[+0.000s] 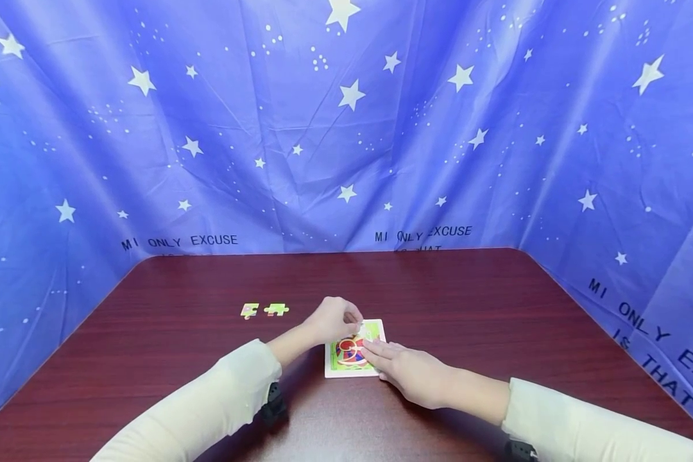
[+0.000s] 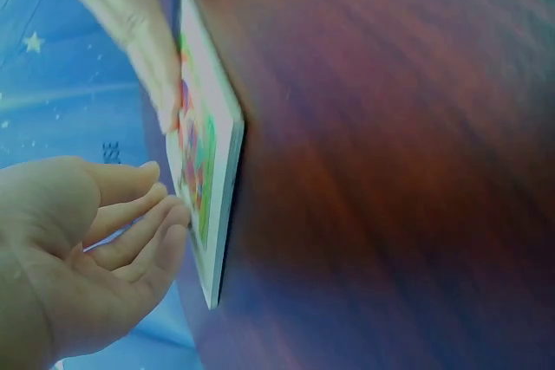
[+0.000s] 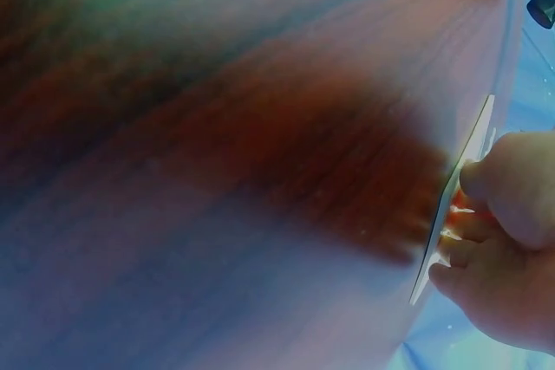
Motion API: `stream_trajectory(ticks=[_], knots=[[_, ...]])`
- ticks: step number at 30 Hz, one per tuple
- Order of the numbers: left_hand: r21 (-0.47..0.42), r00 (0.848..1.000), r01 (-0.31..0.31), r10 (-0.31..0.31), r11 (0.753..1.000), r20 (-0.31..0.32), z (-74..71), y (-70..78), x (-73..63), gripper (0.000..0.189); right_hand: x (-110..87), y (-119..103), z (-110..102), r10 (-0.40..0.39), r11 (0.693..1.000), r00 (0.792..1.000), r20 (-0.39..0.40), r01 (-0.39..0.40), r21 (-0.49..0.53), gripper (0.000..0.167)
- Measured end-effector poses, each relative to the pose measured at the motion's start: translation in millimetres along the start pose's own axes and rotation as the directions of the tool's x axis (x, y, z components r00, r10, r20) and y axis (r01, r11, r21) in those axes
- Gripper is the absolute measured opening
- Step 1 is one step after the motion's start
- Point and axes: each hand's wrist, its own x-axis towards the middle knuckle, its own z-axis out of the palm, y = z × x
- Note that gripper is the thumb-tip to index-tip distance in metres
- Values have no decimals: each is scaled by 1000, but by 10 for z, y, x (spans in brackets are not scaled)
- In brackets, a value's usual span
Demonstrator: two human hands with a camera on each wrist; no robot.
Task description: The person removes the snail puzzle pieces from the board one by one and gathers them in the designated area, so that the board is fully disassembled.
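Observation:
A small jigsaw puzzle (image 1: 352, 362) with a white border and a colourful picture lies flat on the table, part of it covered by both hands. My left hand (image 1: 330, 319) is over its far left part, fingers bent and fingertips close together at the surface. Whether a puzzle piece is between those fingertips is hidden. In the left wrist view, the left hand (image 2: 95, 249) meets the face of the board near one end. My right hand (image 1: 418, 375) rests on the puzzle's right side with its fingers extended. The right wrist view shows the right hand (image 3: 512, 231) against the board's edge (image 3: 473, 140).
Two loose puzzle pieces, a left one (image 1: 249, 310) and a right one (image 1: 276, 309), lie on the table left of the board. The dark red wooden table (image 1: 468, 295) is enclosed by a blue star-patterned cloth (image 1: 300, 115) at the back and sides.

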Motion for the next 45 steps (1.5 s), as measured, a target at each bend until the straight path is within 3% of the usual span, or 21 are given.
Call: stream_trajectory(ticks=[12, 18, 24, 28, 33, 35, 37, 41, 43, 45], knots=[[11, 999, -41, 41, 999, -27, 118, 74, 8, 18, -6, 11, 18, -40, 998, 999, -22, 39, -56, 45], [-51, 995, 65, -69, 997, -68, 133, 131, -33, 19, -7, 7, 30, -36, 999, 999, -5, 36, -22, 45], [-160, 972, 217, -229, 963, -57, 90, 274, -64, 24, -11, 12, 29, -38, 999, 999, -13, 38, -22, 44], [-275, 937, 326, -347, 905, -32, 74, 330, -48, 25, -14, 16, 26, -42, 999, 999, -20, 41, -17, 44], [-477, 875, 450, -479, 755, 68, 64, 293, 8, 22, -19, 19, 6, -39, 999, 999, -9, 39, -13, 44], [-529, 862, 471, -496, 706, 106, 67, 262, 24, 22, -21, 21, 1, -40, 999, 999, -8, 40, -13, 44], [-566, 857, 477, -499, 672, 129, 84, 223, 46, 22, -21, 21, -1, -39, 999, 999, -6, 39, -12, 44], [-611, 866, 463, -474, 642, 158, 130, 156, 111, 22, -18, 22, 0, -38, 999, 999, 0, 38, -9, 44], [-617, 877, 449, -450, 646, 166, 147, 134, 148, 22, -16, 23, 2, -41, 999, 999, 2, 41, -12, 45], [-600, 888, 435, -429, 671, 164, 153, 121, 176, 21, -14, 24, 2, -46, 999, 999, -1, 46, -15, 45]])
